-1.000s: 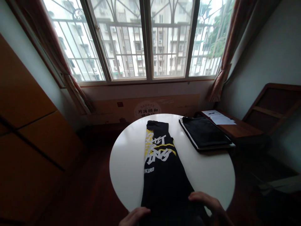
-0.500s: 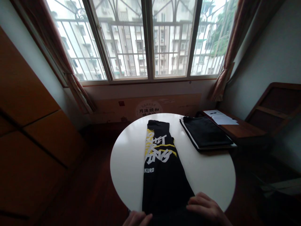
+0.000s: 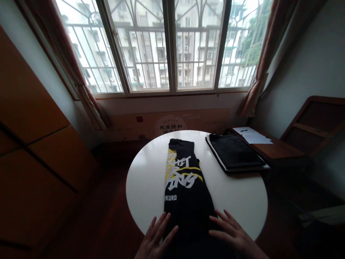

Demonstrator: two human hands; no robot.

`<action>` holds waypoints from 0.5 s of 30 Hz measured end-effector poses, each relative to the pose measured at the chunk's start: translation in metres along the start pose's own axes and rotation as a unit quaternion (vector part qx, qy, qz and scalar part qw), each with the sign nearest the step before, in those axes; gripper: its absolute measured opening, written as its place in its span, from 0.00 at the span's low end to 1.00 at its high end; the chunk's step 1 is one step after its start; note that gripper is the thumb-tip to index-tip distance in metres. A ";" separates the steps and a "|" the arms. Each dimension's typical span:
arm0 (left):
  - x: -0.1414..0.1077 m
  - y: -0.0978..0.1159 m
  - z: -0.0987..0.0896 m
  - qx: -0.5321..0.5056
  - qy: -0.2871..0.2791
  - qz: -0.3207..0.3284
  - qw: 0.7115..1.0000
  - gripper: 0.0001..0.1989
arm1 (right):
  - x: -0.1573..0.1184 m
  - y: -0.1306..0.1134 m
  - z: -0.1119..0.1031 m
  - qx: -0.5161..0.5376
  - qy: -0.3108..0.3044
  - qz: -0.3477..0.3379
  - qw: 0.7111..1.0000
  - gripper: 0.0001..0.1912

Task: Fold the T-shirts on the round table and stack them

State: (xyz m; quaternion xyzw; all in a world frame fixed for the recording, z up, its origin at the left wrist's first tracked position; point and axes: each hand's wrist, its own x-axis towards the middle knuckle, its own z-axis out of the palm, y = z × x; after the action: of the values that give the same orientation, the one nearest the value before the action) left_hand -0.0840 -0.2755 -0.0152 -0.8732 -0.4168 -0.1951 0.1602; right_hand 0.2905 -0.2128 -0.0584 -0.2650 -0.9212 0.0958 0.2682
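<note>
A black garment (image 3: pixel 188 205) with white lettering and yellow stripes lies folded into a long strip on a round white table (image 3: pixel 145 180). My left hand (image 3: pixel 157 235) rests with spread fingers at the garment's near left edge. On the near right edge lies my right hand (image 3: pixel 229 230), its fingers also spread and touching the cloth. The near end of the garment is dark and runs out of the picture's bottom.
A stack of folded dark cloth (image 3: pixel 235 153) sits at the table's back right. Beyond it, a brown side table (image 3: pixel 280 149) bears white papers (image 3: pixel 253 136). A wooden chair (image 3: pixel 315 122) stands at the right, orange cabinets (image 3: pixel 29 151) at the left.
Both hands have moved forward along the garment from its near end. Their fingers, curled on the cloth before, are now spread out flat.
</note>
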 end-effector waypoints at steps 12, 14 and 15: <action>0.012 -0.006 -0.026 -0.180 -0.070 0.027 0.981 0.23 | 0.007 -0.007 -0.027 0.083 -0.083 0.000 0.993 0.23; 0.017 -0.003 -0.039 -0.235 -0.081 0.009 0.969 0.18 | 0.006 -0.011 -0.031 0.105 -0.045 -0.015 0.993 0.18; 0.019 -0.001 -0.046 -0.271 -0.088 -0.004 0.959 0.17 | 0.005 -0.014 -0.033 0.115 -0.031 -0.018 0.993 0.15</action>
State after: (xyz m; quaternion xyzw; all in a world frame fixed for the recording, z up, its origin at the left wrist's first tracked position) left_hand -0.0828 -0.2826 0.0339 -0.8959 -0.3644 -0.2238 -0.1205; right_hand 0.2987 -0.2204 -0.0236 -0.2126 -0.9166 0.2044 0.2700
